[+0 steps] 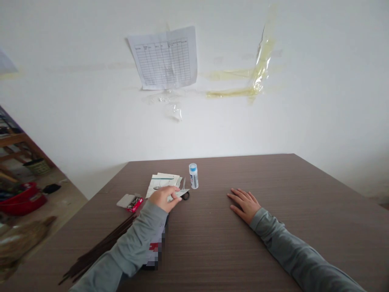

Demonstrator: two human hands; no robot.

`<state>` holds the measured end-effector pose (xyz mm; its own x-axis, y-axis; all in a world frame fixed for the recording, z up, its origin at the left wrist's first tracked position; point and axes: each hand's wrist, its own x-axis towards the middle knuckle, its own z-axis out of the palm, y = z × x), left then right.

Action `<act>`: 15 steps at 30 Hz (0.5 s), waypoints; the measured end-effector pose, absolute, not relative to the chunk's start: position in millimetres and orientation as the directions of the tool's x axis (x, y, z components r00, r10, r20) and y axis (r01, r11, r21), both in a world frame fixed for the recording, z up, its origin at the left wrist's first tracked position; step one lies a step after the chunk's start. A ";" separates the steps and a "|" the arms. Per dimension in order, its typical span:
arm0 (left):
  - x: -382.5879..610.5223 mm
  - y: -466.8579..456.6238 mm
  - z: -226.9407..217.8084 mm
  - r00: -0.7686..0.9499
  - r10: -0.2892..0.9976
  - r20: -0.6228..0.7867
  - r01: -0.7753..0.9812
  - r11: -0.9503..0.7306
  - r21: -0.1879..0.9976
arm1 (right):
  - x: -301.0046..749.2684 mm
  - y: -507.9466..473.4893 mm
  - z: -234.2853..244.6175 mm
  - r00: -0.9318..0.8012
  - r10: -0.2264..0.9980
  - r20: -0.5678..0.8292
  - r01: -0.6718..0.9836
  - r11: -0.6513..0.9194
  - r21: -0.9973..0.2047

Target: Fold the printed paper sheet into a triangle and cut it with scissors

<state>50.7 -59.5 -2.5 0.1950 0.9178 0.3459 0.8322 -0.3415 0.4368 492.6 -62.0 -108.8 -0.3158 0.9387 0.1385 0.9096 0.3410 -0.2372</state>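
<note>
- Left hand [164,198]: fingers pinching paper slip [182,193] at its 3 o'clock, by one end, probably so the rest stays uncovered; scissors [188,196] partly behind.
- Right hand [245,204]: flat on bench [209,243], fingers slightly spread, likely just resting.
- Bottle [193,177], left hand's 2 o'clock: upright, likely for stability.
- Papers [162,181] 12 o'clock, open box [132,203] 9.

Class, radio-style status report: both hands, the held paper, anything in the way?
Left hand pinching a paper piece. Right hand palm-down on the table. Scissors close by, partly hidden; bottle upright just beyond.
</note>
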 end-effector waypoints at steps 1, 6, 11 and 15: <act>59.0 -66.3 -11.4 0.195 0.911 0.364 0.832 -0.350 0.431 | 492.1 -62.1 -107.7 -0.317 0.939 0.137 0.909 0.342 -0.240; 106.1 -91.9 -58.7 0.289 0.881 0.374 0.826 -0.427 0.368 | 488.9 -63.8 -99.1 -0.315 0.943 0.109 0.911 0.333 -0.245; 139.8 -115.6 -88.4 0.334 0.904 0.267 0.840 -0.414 0.350 | 483.9 -64.8 -100.4 -0.307 0.944 0.121 0.911 0.328 -0.252; 156.6 -126.7 -105.6 0.379 0.897 0.227 0.822 -0.439 0.362 | 479.7 -63.7 -112.1 -0.278 0.941 0.191 0.922 0.317 -0.220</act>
<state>156.6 -126.7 -105.6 0.3789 0.8971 0.2271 0.8223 -0.4390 0.3621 479.7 -63.7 -112.1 -0.2781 0.9413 0.1912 0.9224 0.3172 -0.2203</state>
